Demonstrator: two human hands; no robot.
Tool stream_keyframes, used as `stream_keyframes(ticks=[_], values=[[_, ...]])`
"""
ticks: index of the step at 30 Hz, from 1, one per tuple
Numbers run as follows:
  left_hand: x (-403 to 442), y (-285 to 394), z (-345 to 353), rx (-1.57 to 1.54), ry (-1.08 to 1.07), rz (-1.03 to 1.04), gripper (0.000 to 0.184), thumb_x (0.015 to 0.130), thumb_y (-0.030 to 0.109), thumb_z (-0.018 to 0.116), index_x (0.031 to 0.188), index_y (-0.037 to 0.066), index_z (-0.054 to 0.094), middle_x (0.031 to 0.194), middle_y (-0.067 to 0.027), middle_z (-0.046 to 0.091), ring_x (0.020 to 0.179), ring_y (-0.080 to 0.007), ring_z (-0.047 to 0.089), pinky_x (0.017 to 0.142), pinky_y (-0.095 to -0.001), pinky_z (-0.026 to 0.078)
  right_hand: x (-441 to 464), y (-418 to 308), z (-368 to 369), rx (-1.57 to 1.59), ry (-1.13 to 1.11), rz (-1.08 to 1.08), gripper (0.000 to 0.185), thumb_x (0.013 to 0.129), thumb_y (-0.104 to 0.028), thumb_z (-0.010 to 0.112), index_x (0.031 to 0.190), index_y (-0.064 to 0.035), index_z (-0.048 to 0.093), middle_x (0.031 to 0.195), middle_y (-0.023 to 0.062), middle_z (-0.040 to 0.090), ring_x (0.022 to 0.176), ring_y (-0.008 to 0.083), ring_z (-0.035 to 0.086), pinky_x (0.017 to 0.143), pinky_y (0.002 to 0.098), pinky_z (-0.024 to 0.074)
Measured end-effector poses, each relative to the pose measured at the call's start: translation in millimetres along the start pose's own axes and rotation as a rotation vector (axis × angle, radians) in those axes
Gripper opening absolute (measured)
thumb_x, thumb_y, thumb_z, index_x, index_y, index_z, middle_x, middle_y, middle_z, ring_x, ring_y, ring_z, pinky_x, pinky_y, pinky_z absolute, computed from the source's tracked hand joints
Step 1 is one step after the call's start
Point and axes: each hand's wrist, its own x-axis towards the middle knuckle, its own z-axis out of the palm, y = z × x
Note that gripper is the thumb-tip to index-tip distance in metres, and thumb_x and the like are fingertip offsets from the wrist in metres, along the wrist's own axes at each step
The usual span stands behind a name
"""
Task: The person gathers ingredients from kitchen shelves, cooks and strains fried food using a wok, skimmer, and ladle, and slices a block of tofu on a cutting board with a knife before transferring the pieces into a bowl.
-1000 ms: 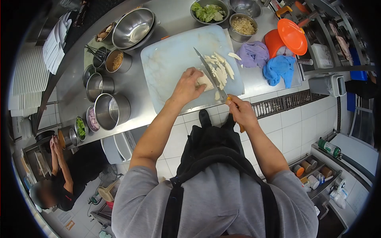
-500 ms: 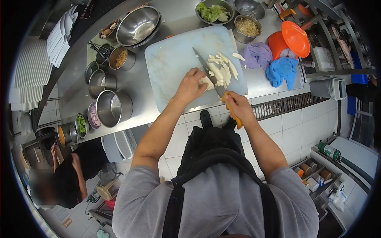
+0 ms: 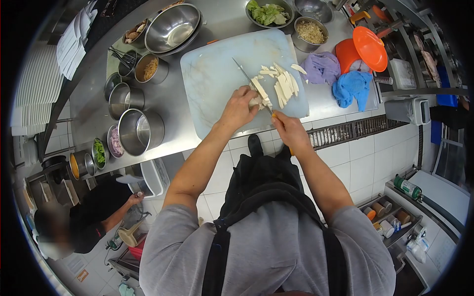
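Observation:
Curled fingers of my left hand [image 3: 238,107] press on a white tofu-like block [image 3: 256,101], largely covered by them, on the pale blue cutting board [image 3: 210,93]. My right hand [image 3: 291,131] is wrapped round the yellow-orange handle of a kitchen knife [image 3: 242,68]. The blade slants up and left across the board, right beside my left fingertips. A cut slice [image 3: 260,90] lies against the blade's right side. Several white strips [image 3: 285,89] are spread on the board to the right of the knife.
Metal bowls [image 3: 173,28] and pots [image 3: 142,132] line the counter's left side. Lettuce [image 3: 268,12] and a pot of sprouts [image 3: 310,32] stand at the back. Purple [image 3: 321,68] and blue cloths [image 3: 351,90] lie right of the board. A co-worker [image 3: 94,207] is at lower left.
The knife has shifted left and its blade now shows more edge-on, with a slice beside it. The strips lie differently. The co-worker's arm has moved right, with something in the hand.

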Motion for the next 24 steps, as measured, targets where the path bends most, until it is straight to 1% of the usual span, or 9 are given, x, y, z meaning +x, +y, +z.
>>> stream_keyframes(ticks=[2, 3, 5, 6, 8, 9, 11, 17, 24], values=[[1.7, 1.1, 1.5, -0.030, 0.018, -0.005, 0.035, 0.073, 0.012, 0.074, 0.106, 0.005, 0.062, 0.119, -0.0173, 0.055, 0.107, -0.0367, 0.057, 0.089, -0.0412, 0.050, 14.3, 1.7, 1.2, 0.088, -0.056, 0.167, 0.031, 0.094, -0.024, 0.058, 0.116, -0.0023, 0.062, 0.079, 0.0241, 0.064, 0.071, 0.0398, 0.063, 0.064, 0.0425, 0.0486], [0.1, 0.7, 1.2, -0.029, 0.016, -0.005, 0.035, 0.073, 0.012, 0.074, 0.106, 0.005, 0.062, 0.119, -0.0173, 0.055, 0.107, -0.0367, 0.057, 0.089, -0.0412, 0.050, 12.9, 2.3, -1.0, 0.089, -0.055, 0.168, 0.031, 0.094, -0.024, 0.058, 0.116, -0.0023, 0.062, 0.079, 0.0241, 0.064, 0.071, 0.0398, 0.063, 0.064, 0.0425, 0.0486], [0.9, 1.3, -2.0, -0.003, 0.034, 0.009, 0.036, 0.073, 0.011, 0.073, 0.107, 0.005, 0.062, 0.117, -0.0164, 0.057, 0.107, -0.0360, 0.058, 0.089, -0.0412, 0.050, 12.2, -13.8, -17.1, 0.275, -0.113, 0.406, 0.031, 0.094, -0.024, 0.058, 0.115, -0.0012, 0.062, 0.075, 0.0244, 0.063, 0.066, 0.0382, 0.062, 0.061, 0.0404, 0.0480], [-0.7, 1.6, -4.9, -0.003, 0.036, 0.006, 0.036, 0.073, 0.011, 0.073, 0.107, 0.005, 0.062, 0.117, -0.0164, 0.057, 0.107, -0.0360, 0.058, 0.089, -0.0412, 0.050, 9.8, -15.7, -21.5, 0.273, -0.116, 0.405, 0.031, 0.094, -0.024, 0.058, 0.115, -0.0012, 0.062, 0.075, 0.0244, 0.063, 0.066, 0.0382, 0.062, 0.061, 0.0404, 0.0480], [-3.4, 6.0, -16.3, -0.085, 0.066, -0.044, 0.037, 0.073, 0.011, 0.073, 0.107, 0.004, 0.061, 0.115, -0.0160, 0.058, 0.107, -0.0350, 0.058, 0.090, -0.0413, 0.050, 2.4, -16.8, -28.6, 0.188, -0.019, 0.206, 0.030, 0.094, -0.023, 0.058, 0.115, -0.0014, 0.062, 0.074, 0.0244, 0.063, 0.065, 0.0367, 0.062, 0.061, 0.0388, 0.0477], [-4.1, 5.6, -20.8, -0.086, 0.067, -0.042, 0.037, 0.073, 0.011, 0.073, 0.107, 0.004, 0.061, 0.115, -0.0160, 0.058, 0.107, -0.0350, 0.058, 0.090, -0.0413, 0.050, 0.0, -18.6, -30.6, 0.186, -0.017, 0.205, 0.030, 0.094, -0.023, 0.058, 0.115, -0.0014, 0.062, 0.074, 0.0244, 0.063, 0.065, 0.0367, 0.062, 0.061, 0.0388, 0.0477], [-7.4, 4.5, -25.9, -0.028, 0.014, -0.070, 0.036, 0.073, 0.012, 0.073, 0.106, 0.004, 0.061, 0.115, -0.0159, 0.058, 0.105, -0.0345, 0.058, 0.089, -0.0410, 0.049, -6.4, -20.8, -33.1, 0.048, -0.022, 0.054, 0.030, 0.094, -0.022, 0.058, 0.115, -0.0017, 0.062, 0.074, 0.0240, 0.063, 0.067, 0.0386, 0.062, 0.062, 0.0402, 0.0482], [-8.3, 2.8, -17.6, 0.028, -0.007, -0.014, 0.030, 0.073, 0.009, 0.072, 0.101, 0.004, 0.061, 0.111, -0.0146, 0.060, 0.099, -0.0340, 0.059, 0.087, -0.0406, 0.050, -5.0, -8.7, 9.1, 0.037, -0.021, -0.027, 0.029, 0.094, -0.020, 0.057, 0.116, -0.0016, 0.061, 0.077, 0.0242, 0.064, 0.074, 0.0423, 0.062, 0.066, 0.0443, 0.0478], [-7.8, -1.8, -16.7, 0.006, 0.043, -0.001, 0.029, 0.073, 0.009, 0.072, 0.099, 0.004, 0.061, 0.106, -0.0138, 0.063, 0.095, -0.0343, 0.059, 0.084, -0.0411, 0.050, -16.2, -21.5, -8.6, 0.049, -0.046, 0.050, 0.029, 0.095, -0.021, 0.057, 0.116, -0.0018, 0.061, 0.079, 0.0249, 0.064, 0.076, 0.0424, 0.062, 0.067, 0.0458, 0.0481]])
